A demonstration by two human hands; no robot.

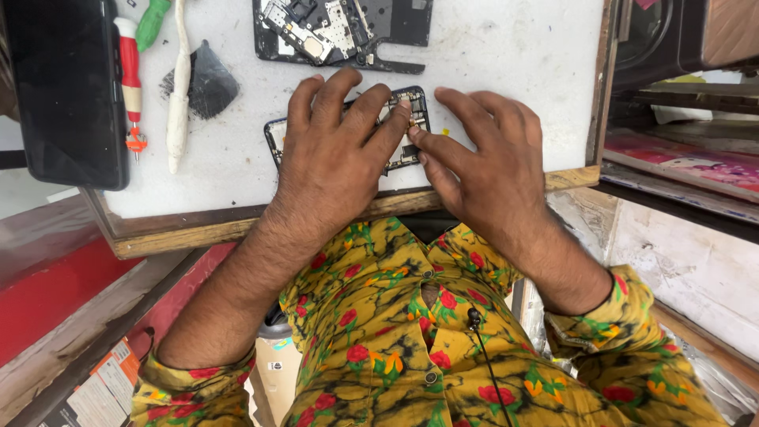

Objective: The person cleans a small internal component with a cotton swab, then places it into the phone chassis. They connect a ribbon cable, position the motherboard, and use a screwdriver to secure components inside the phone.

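An opened phone lies on the white work board, its back off and its inner parts showing. My left hand lies flat over most of it, fingers spread, pressing it down. My right hand rests beside it on the right, its index finger and thumb pinched at a small brass-coloured part near the phone's right edge. Most of the phone's body is hidden under my left hand.
A second stripped phone frame lies at the board's far edge. On the left are a dark phone or screen, a red-and-white screwdriver, a green-handled tool, a white tool and a black pick. Shelves stand at right.
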